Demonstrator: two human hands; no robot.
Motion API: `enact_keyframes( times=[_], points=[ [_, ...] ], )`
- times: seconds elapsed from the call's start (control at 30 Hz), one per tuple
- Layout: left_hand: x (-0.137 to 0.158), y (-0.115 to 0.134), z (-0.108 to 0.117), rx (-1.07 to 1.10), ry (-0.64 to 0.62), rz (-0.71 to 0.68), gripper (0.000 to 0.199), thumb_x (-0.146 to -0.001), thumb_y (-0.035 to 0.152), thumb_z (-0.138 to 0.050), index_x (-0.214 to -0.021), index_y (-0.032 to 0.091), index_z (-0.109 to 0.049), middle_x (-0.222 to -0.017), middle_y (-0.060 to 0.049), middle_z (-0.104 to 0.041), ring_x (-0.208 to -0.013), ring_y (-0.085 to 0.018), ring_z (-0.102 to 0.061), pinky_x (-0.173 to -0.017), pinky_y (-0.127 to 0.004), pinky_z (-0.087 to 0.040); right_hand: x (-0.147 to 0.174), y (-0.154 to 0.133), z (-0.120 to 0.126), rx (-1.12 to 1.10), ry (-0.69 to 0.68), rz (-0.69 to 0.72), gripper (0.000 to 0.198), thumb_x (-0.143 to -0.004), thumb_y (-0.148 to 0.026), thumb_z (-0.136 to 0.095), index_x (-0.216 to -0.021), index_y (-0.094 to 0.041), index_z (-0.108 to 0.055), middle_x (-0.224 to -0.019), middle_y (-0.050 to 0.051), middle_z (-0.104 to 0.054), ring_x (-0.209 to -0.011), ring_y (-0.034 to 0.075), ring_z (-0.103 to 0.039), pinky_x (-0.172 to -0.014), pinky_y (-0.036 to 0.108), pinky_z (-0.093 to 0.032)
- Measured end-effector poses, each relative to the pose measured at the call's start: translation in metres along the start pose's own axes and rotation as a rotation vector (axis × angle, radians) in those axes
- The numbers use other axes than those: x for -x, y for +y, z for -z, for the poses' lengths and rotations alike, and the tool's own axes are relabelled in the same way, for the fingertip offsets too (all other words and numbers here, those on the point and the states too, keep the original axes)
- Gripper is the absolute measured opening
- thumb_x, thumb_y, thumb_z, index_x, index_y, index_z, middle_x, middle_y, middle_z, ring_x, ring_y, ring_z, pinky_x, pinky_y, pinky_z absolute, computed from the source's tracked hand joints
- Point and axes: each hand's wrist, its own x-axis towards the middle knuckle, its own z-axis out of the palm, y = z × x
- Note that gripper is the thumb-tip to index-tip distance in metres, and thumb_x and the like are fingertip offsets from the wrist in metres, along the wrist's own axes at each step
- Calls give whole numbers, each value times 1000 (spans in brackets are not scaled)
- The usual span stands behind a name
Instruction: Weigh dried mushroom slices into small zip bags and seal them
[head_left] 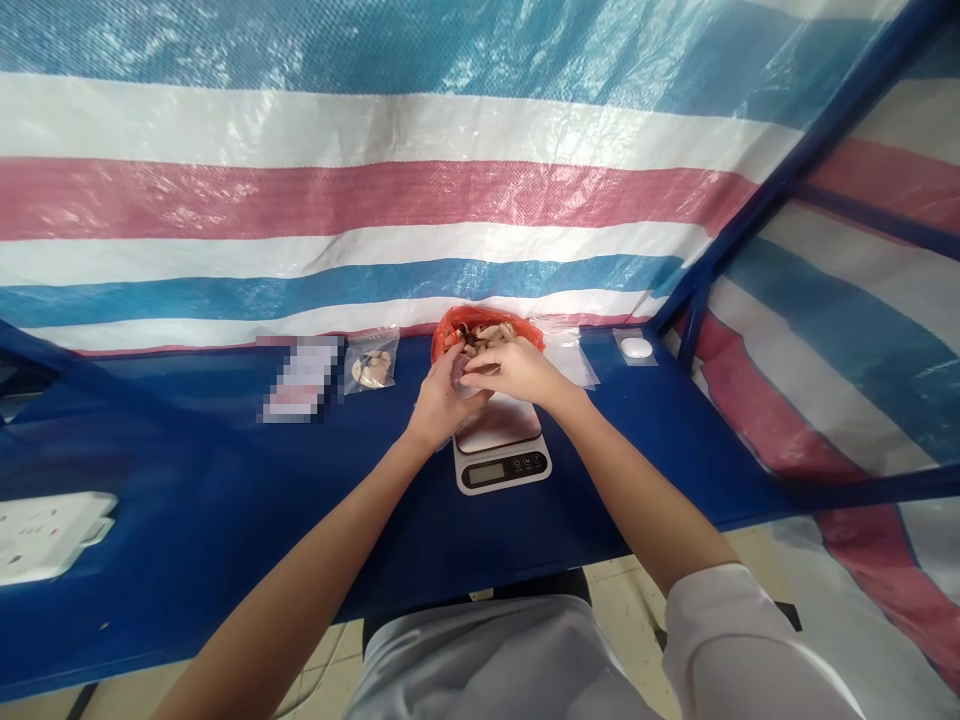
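So the clear plastic (458, 376), looks like a little bag, is up in the hands just on the near side of the red-orange bag (538, 334), over the far-left part of the kitchen scale (504, 472). The left hand (439, 403) is half curled around it, thumb on the near side and fingers on the far side, so it's got hold of that one. The right hand (521, 374) is bunched up, fingers bent and pointing left right up against the plastic, but honestly can't tell if it's pinching anything. Can't make out the plastic's long axis either, since the fingers cover most of it.

The red-orange bag's mouth is open upward, wider left to right, with a heap of pale pieces (491, 334) inside. The scale's long axis runs away from the person, a touch skewed, with the display (486, 473) end facing them and the far end tucked under the hands.

Off to the left on the blue table (225, 460) there's a filled clear bag (373, 370), standing slightly aslant, its pale pieces sitting toward the near end. Flat clear bags (571, 358) lie just right of the red-orange one.
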Motion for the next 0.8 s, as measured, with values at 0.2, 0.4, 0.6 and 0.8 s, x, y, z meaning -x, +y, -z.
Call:
enact_keyframes(
  times=[0.2, 0.4, 0.6, 0.8],
  points=[
    [0, 1, 2, -47, -13, 9, 81, -70, 36, -80, -143, 17, -50, -138, -15, -64, -132, -34, -59, -111, -47, -49, -4, 5, -1, 1, -103, 53, 16, -86, -23, -69, -78, -28, -82, -75, -1, -73, -77, 18, -58, -70, 30, -39],
    [0, 2, 5, -20, 6, -7, 76, -72, 41, -81, -140, 19, -54, -136, -14, -66, -128, -31, -62, -109, -46, -50, -10, 11, -6, -236, 18, -5, 15, -83, -19, -71, -77, -27, -83, -81, -1, -77, -88, 19, -66, -86, 34, -49],
    [-6, 13, 10, -35, 17, 41, 81, -70, 49, -83, -139, 16, -54, -139, -16, -64, -129, -33, -61, -108, -47, -51, -14, 23, -11, -515, 97, -23, 9, -80, -27, -77, -86, -24, -83, -83, 2, -77, -88, 21, -71, -86, 35, -55],
    [-16, 19, 10, -9, 34, 3, 62, -74, 47, -78, -127, 17, -61, -121, -12, -73, -111, -29, -71, -99, -43, -57, -16, 18, -5, -620, 92, -8, 14, -77, -31, -79, -86, -22, -83, -89, 3, -79, -90, 21, -72, -86, 33, -57]
  ],
)
